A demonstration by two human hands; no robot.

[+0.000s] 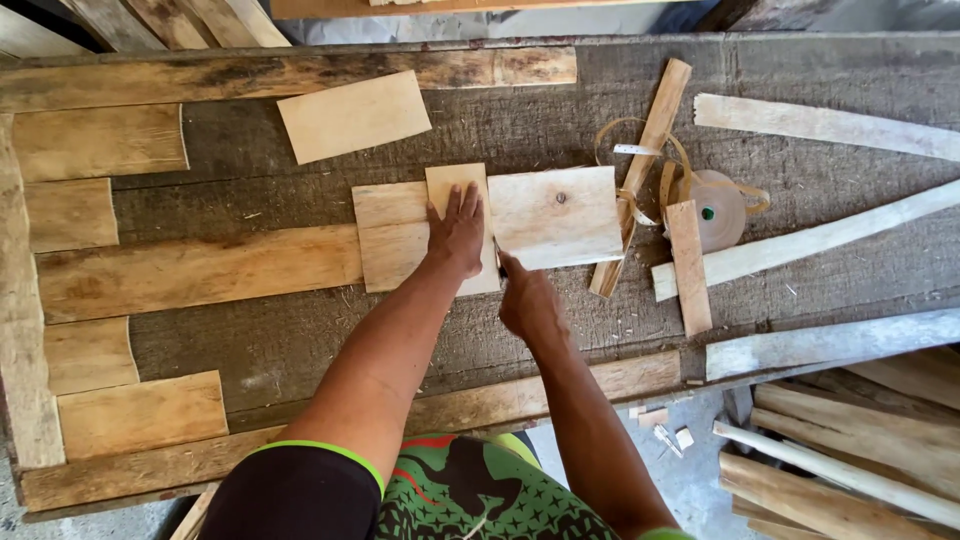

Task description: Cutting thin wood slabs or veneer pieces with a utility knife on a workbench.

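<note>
Near the middle of the rough grey wooden workbench [300,350], your left hand [458,235] lies flat, fingers spread, pressing down on a narrow pale upright plywood strip [455,185]. That strip lies over a wider pale rectangular wood panel [390,235] to its left. Your right hand [528,300] sits just beside the strip's right edge, curled narrow around a thin dark tool [499,258] whose tip shows at the seam; you cannot tell from here exactly what the tool is. Touching the strip on the right is a light square wood piece with a small dark knot [556,215].

Just above and left of these lies a separate tan rectangular sheet of plywood [353,115], tilted slightly. To the right, a long thin wood slat [640,180] leans diagonally, with a loop of tan strapping band [640,150] curling around it and a round tan roll with a green centre [712,210] beside it. A short reddish slat [688,265] lies against the roll. Long whitish boards [820,235] stretch off to the right edge.

Along the left side, worn brown planks [195,270] lie in rows. Below the bench at lower right, a heap of pale timber offcuts [850,450] rests on the floor.
</note>
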